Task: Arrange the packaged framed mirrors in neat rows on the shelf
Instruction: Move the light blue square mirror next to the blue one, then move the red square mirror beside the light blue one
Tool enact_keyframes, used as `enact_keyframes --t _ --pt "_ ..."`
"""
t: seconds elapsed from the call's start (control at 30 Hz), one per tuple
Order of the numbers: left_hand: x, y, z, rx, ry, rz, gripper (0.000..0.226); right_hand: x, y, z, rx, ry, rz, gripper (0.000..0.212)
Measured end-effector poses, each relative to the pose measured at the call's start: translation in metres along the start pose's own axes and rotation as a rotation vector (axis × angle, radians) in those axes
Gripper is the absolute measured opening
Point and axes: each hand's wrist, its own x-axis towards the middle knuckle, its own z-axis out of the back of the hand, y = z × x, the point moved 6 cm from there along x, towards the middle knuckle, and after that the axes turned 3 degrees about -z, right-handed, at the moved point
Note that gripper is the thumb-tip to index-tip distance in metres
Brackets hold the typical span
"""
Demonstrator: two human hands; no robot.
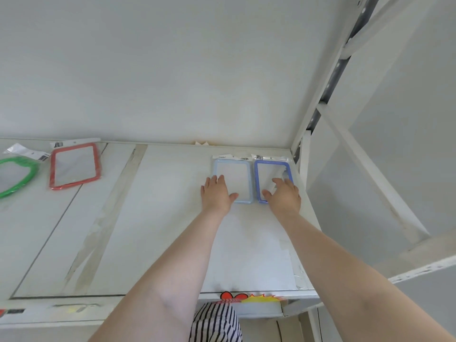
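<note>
Two packaged framed mirrors lie side by side at the back right corner of the white shelf (172,218). The light blue mirror (234,174) is on the left, and my left hand (217,193) rests flat on its near left part with fingers straight. The darker blue mirror (265,174) is on the right, and my right hand (283,196) lies flat on its near part. Far to the left lie a red-framed mirror (74,165) and a green round-framed mirror (17,176), both in clear bags.
The shelf's back wall (172,82) rises behind the mirrors. A metal upright (318,112) and diagonal brace stand at the right edge. Tape strips cross the shelf's middle (118,193). A price sticker (249,297) sits on the front lip.
</note>
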Motion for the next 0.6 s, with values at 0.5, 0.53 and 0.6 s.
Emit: enact_keyframes --t 0.5,0.53,0.6 --pt "-0.154 0.084 0.109 0.135 -0.005 0.124 0.048 -0.164 0.117 -0.013 -0.065 0.357 0.518 0.046" --pt "-0.163 0.093 0.113 0.138 -0.003 0.132 0.048 -0.174 0.123 -0.018 -0.075 0.362 0.532 0.046" --pt "-0.18 0.112 0.12 0.135 0.001 0.145 0.049 -0.194 0.136 -0.027 -0.093 0.375 0.55 0.045"
